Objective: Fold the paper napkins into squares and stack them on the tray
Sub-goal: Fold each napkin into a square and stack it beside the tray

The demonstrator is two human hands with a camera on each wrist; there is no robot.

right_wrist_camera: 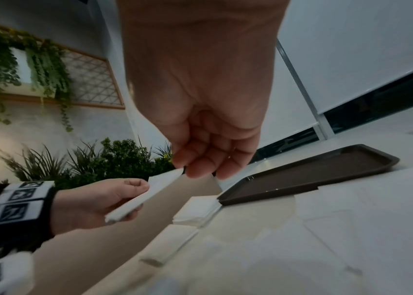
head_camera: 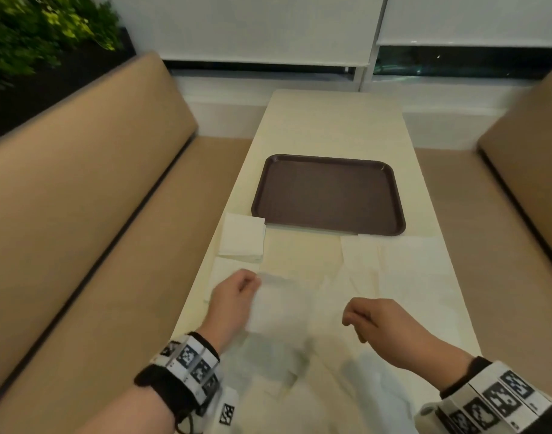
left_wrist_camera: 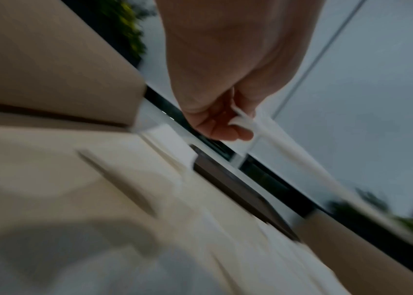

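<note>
My left hand (head_camera: pixel 237 296) pinches one edge of a white paper napkin (head_camera: pixel 281 308), held folded and lifted off the table; it is motion-blurred. In the left wrist view the fingers (left_wrist_camera: pixel 215 123) curl round the napkin's edge (left_wrist_camera: pixel 263 133). My right hand (head_camera: pixel 372 321) hovers to the right of the napkin with loosely curled fingers and holds nothing. In the right wrist view the napkin (right_wrist_camera: pixel 144 195) points its corner at my right hand (right_wrist_camera: pixel 200 155). The brown tray (head_camera: pixel 328 195) lies bare in mid-table. A stack of folded napkins (head_camera: pixel 243 236) sits at its near left corner.
Unfolded white napkins (head_camera: pixel 409 267) lie flat on the cream table near the tray's right corner, and more (head_camera: pixel 299 386) lie close to me. Tan benches (head_camera: pixel 80 214) flank the table on both sides. Plants (head_camera: pixel 33 26) stand at the far left, a window behind.
</note>
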